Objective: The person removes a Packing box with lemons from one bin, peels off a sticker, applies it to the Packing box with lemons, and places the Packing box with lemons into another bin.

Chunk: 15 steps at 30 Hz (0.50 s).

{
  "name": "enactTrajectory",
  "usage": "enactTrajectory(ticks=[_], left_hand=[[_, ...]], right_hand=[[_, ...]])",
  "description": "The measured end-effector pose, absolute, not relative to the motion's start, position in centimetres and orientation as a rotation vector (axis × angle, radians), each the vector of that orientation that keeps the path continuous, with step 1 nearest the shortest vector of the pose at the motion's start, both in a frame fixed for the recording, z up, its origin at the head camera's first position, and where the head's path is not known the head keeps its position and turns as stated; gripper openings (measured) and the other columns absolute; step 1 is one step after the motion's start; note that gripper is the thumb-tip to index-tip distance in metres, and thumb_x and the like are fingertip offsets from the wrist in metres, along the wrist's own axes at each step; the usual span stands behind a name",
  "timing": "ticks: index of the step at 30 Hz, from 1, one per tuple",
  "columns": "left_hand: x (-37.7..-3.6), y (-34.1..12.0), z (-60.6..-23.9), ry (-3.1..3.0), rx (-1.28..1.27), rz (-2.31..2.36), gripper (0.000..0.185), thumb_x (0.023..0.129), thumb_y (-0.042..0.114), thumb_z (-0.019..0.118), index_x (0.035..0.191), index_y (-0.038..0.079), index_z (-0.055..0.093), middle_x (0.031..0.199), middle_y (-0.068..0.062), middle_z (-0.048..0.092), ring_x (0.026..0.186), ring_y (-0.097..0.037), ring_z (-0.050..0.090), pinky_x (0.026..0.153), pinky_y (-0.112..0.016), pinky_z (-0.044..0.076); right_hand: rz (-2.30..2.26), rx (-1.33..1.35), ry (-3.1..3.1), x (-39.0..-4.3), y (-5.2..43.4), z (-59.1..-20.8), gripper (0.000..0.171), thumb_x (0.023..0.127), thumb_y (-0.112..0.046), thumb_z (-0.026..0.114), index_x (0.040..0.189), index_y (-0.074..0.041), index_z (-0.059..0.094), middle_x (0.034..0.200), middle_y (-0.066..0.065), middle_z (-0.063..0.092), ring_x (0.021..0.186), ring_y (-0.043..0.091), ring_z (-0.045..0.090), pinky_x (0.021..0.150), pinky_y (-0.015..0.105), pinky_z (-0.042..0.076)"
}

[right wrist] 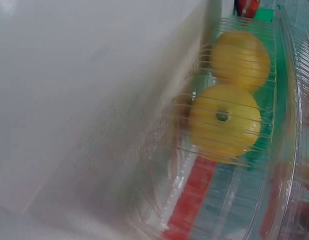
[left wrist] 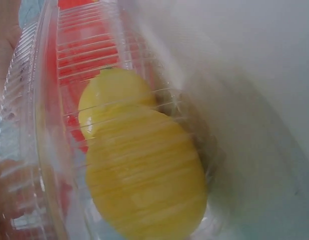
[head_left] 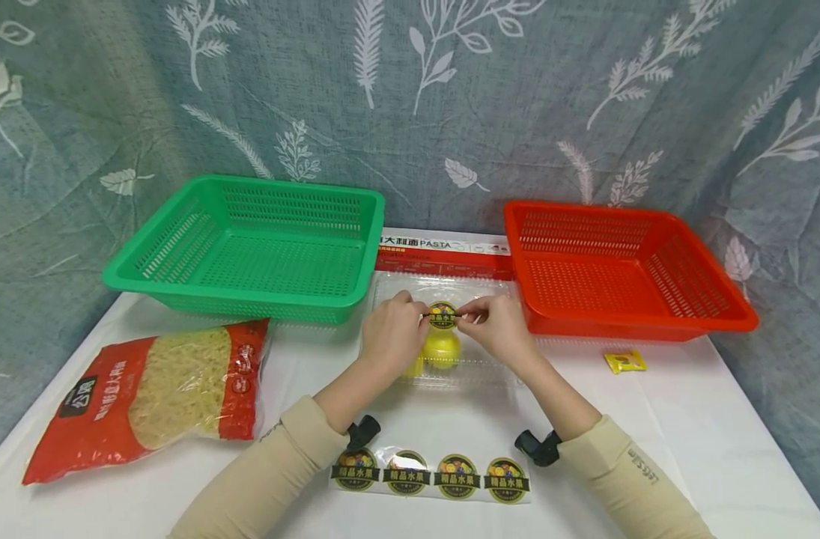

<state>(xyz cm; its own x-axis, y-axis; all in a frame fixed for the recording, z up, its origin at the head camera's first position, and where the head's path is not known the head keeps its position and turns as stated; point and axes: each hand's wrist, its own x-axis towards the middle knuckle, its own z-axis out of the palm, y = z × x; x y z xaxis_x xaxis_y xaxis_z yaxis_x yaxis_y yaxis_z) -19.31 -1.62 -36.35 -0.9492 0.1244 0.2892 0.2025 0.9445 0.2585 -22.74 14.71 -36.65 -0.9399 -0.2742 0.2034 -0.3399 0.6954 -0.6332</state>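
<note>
Evidently, the left hand (head_left: 394, 329) and right hand (head_left: 502, 329) pinch opposite edges of a round label (head_left: 442, 316) over the clear container (head_left: 482, 368) (yellow fruit (head_left: 443, 350) inside); keeping it level and pressing from its middle outward should avoid creases.

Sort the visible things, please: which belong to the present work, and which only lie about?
Likely in the job: round sticker in the fingers, clear box, yellow fruit, sticker sheet.

Likely just lying about: pasta bag, green basket, red basket, small yellow packet.
</note>
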Motion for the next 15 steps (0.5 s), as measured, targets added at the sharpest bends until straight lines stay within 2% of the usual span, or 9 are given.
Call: enactTrajectory(ticks=[7,15], left_hand=[[-19.11,-1.92,-36.68,-2.725,-0.227,-0.362,0.012,0.081,0.022,0.067,0.087,0.015,0.075,0.079,-0.003,0.063,0.066,-0.021,0.058,0.05,-0.033,0.046],[-18.68,-2.21,-36.85,-2.693,-0.2,-0.33,0.014,0.081,0.025,0.066,0.089,0.015,0.074,0.085,-0.004,0.063,0.077,-0.022,0.055,0.063,-0.035,0.043]], right_hand=[[1.08,0.517,-2.772,-22.73,14.82,-36.81,0.007,0.077,-0.009,0.07,0.078,-0.002,0.071,0.065,0.003,0.061,0.06,0.015,0.052,0.054,0.023,0.044],[1.146,0.519,-2.741,-22.54,15.14,-36.77,0.006,0.078,-0.007,0.07,0.081,-0.002,0.071,0.069,0.004,0.063,0.062,0.016,0.052,0.056,0.024,0.045]])
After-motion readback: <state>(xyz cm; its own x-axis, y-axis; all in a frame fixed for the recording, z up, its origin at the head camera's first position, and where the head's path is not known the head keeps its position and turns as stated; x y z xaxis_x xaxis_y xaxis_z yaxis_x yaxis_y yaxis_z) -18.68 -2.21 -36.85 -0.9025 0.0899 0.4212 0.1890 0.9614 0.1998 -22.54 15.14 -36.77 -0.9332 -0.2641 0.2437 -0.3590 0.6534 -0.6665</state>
